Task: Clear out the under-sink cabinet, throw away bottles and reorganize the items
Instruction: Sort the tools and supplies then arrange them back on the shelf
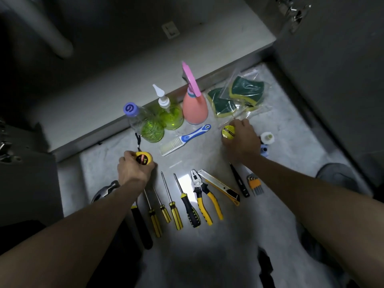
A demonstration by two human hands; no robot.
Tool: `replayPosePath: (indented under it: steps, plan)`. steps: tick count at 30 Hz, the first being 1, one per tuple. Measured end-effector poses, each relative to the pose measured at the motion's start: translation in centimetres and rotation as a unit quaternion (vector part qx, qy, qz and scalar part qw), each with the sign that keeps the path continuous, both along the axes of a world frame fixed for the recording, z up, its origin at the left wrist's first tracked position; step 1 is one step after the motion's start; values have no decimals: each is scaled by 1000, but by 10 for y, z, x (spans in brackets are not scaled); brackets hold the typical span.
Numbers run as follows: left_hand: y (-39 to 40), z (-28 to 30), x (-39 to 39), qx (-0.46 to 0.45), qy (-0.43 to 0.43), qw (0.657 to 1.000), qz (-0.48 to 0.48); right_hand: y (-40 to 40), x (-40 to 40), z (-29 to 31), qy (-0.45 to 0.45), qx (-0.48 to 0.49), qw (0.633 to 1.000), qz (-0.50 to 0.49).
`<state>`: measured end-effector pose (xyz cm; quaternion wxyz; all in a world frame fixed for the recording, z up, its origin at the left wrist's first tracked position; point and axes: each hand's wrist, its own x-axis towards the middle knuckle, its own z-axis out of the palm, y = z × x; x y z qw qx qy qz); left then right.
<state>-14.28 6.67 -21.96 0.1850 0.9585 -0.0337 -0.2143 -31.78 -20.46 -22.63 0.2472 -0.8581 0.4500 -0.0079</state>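
Head view, looking down at the floor (291,129) in front of the open cabinet, going left to right. Kneeling low, both arms reaching out. Left hand (133,171) curling round a yellow tape measure (143,158), its black strap trailing toward the far side; right hand (242,142) gripping a yellow tape roll (228,131), fingers wrapped over it.

Far row, standing just beside the cabinet ledge (104,134): a clear bottle with a purple cap (143,123), tipped and holding green liquid, a green pump bottle (169,113), then a pink spray bottle (194,104). Lying to the right of those, bagged sponges (239,96). A blue-and-white brush (185,140) resting between bottles and tools.

Near row: a hammer (108,191) partly under the left forearm, screwdrivers (172,204), pliers (204,196), a utility knife (220,186), a black tool and a hex key set (254,183).

Probably sorting small items into place. Setting each one down flat, in line with its own kind, and letting go only once it is settled. Keeping the left wrist high, so as not to be knocking the leaning bottle. Watching the strap for snagging.

Room: bare floor between brush and tool row, and more on the near side. Cabinet doors crowding both sides; ledge edge closing the far side, so sliding things nearward seeming safest.
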Motion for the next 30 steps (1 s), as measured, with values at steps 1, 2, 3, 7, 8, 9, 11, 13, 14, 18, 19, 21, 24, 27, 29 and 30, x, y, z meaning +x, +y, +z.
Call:
replayPosePath:
  steps: [1,2,3,7,8,9,11,13,14,18,19,21,24,27,29,30]
  plan:
    - [-2,0,1,-5,6,1000,20,4,-3,6,-32,-1,999,-12]
    - [-4,0,1,-12,10,999,36,8,-8,13,-67,-7,997,-24]
    - [-5,1,1,-20,10,999,50,13,-14,22,-98,-10,994,-38]
    - [-5,15,-10,-46,-11,995,91,32,-63,49,-142,17,989,-39]
    - [-5,23,-16,-53,-22,994,93,37,-80,51,-143,13,989,-31]
    - [-7,30,-22,-61,-37,994,87,41,-96,50,-140,8,990,-33]
    - [-12,45,-41,-77,-65,994,44,45,-129,42,-107,8,992,-59]
    - [-22,56,-64,-94,-73,992,-39,47,-157,33,-37,29,994,-97]
    - [-29,59,-76,-102,-71,988,-89,46,-170,29,-8,36,993,-110]
    - [-61,63,-125,-100,-20,959,-263,37,-200,23,103,57,987,-108]
    - [-70,62,-136,-96,-8,949,-299,36,-204,24,112,71,985,-109]
    - [-91,60,-157,-84,10,936,-343,37,-208,28,100,81,984,-120]
    - [-128,56,-180,-70,26,937,-341,47,-204,33,38,45,990,-128]
    - [-165,49,-188,-55,25,948,-313,55,-182,34,-26,51,989,-140]
    - [-185,42,-183,-52,19,951,-304,54,-166,32,-44,57,986,-150]
    - [-194,39,-179,-49,14,950,-308,51,-159,31,-51,63,984,-161]
